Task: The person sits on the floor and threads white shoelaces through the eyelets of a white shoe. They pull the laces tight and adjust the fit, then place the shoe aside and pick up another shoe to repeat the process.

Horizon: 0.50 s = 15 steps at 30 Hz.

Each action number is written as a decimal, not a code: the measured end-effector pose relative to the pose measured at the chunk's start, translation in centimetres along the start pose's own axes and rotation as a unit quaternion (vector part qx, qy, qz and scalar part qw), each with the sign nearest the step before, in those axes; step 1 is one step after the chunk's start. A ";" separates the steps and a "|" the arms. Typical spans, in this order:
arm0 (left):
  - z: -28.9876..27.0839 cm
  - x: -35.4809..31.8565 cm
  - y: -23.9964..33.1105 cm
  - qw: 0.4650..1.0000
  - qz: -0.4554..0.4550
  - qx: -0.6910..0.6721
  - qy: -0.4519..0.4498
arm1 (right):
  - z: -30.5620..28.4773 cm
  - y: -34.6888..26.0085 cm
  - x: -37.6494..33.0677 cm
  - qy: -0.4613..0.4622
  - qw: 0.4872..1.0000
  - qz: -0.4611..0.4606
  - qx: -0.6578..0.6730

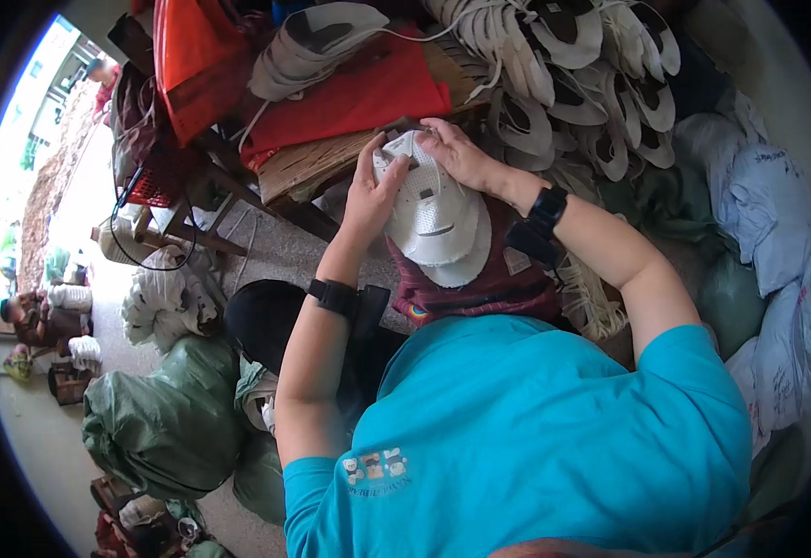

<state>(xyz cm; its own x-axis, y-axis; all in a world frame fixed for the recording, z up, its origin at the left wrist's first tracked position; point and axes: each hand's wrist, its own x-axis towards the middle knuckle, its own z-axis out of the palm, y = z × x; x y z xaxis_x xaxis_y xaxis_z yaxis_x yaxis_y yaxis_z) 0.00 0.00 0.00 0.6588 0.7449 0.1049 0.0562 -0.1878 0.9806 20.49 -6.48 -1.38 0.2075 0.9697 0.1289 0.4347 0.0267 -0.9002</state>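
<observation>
Both my hands grip a white perforated shoe upper (428, 221) over my lap, beside the edge of a wooden bench. My left hand (375, 193) is closed around its left side, the thumb pressed on the top. On the other side, my right hand (456, 156) pinches the far end, fingers bent over the rim. A dark piece shows at that far end, partly hidden by the fingers. The upper's rounded near end rests over a maroon cloth (480, 296) on my lap.
On the wooden bench (308, 172) lie a red cloth (359, 98) and a stack of grey-white uppers (310, 46). Bundles of strung uppers (554, 70) are piled at far right. Green sacks (168, 418) stand left, white sacks (777, 214) right. Other people appear at far left.
</observation>
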 end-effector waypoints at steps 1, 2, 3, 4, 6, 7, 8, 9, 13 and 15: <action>0.7 0.9 -1.0 1.000 0.013 -0.014 0.000 | -0.3 0.6 0.0 0.016 1.000 0.001 -0.021; 1.0 1.7 -1.9 0.999 0.025 -0.029 0.000 | -0.4 1.1 0.1 0.032 0.999 0.003 -0.043; -1.9 0.1 -2.2 0.997 0.053 0.058 0.019 | 2.7 -0.1 -0.7 0.026 1.000 0.013 0.002; -1.4 0.1 -1.9 0.999 0.023 0.029 0.036 | 1.5 -1.3 -1.1 -0.033 0.996 0.032 0.073; -0.5 1.0 -3.1 0.998 0.007 -0.046 0.032 | -3.0 -1.6 -2.8 -0.130 0.961 0.115 0.217; 0.4 0.3 -2.7 0.998 0.010 -0.060 0.025 | -4.7 -0.4 -3.7 -0.168 0.924 0.172 0.298; 0.5 0.1 -2.9 0.995 0.009 -0.092 0.027 | -6.3 1.2 -4.8 -0.130 0.941 0.231 0.210; 0.4 0.2 -3.0 0.996 0.022 -0.079 0.037 | -7.9 1.9 -6.4 -0.128 0.931 0.312 0.139; 0.5 0.6 -1.5 0.998 0.025 -0.001 0.060 | -13.9 16.2 -15.8 -0.069 0.908 0.410 0.055; 0.7 0.4 -1.6 0.998 0.009 0.006 0.062 | -13.7 19.4 -21.2 0.150 0.820 0.538 0.126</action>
<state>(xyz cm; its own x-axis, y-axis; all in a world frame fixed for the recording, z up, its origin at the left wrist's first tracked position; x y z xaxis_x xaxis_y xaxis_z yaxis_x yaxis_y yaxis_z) 0.67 0.12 -1.67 0.5620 0.8146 0.1434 0.0548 -0.2097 0.9762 36.55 -29.88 -15.91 0.5754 0.3624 -0.7332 -0.3281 -0.7189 -0.6128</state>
